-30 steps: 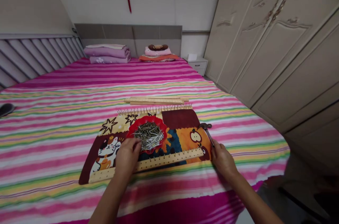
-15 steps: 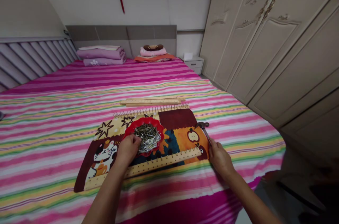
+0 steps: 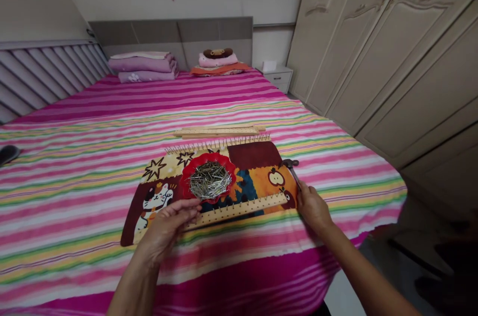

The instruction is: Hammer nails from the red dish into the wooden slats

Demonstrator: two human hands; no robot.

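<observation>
My left hand [image 3: 168, 226] hovers over the near wooden strip [image 3: 239, 210], its thumb and fingers pinched together at the tips; whatever they hold is too small to make out. Nails stand upright in a row along the right part of this strip, and small holes dot it. Just beyond my fingertips is a red scalloped bowl [image 3: 185, 182] heaped with loose nails [image 3: 209, 180]. My right hand [image 3: 314, 210] is closed round the handle of a claw hammer [image 3: 291, 164], whose head lies at the mat's right edge.
A patterned mat [image 3: 254, 157] lies under the bowl and near strip on the striped bed [image 3: 74, 181]. Behind the bowl runs another strip [image 3: 220, 146] full of upright nails, points of snagging. More wooden strips [image 3: 216, 131] lie farther back. A dark object [image 3: 9, 154] rests at far left.
My left hand has left the nails in the bowl and come back toward me, over the near strip. My right hand still holds the hammer in place. The view has tilted down.
</observation>
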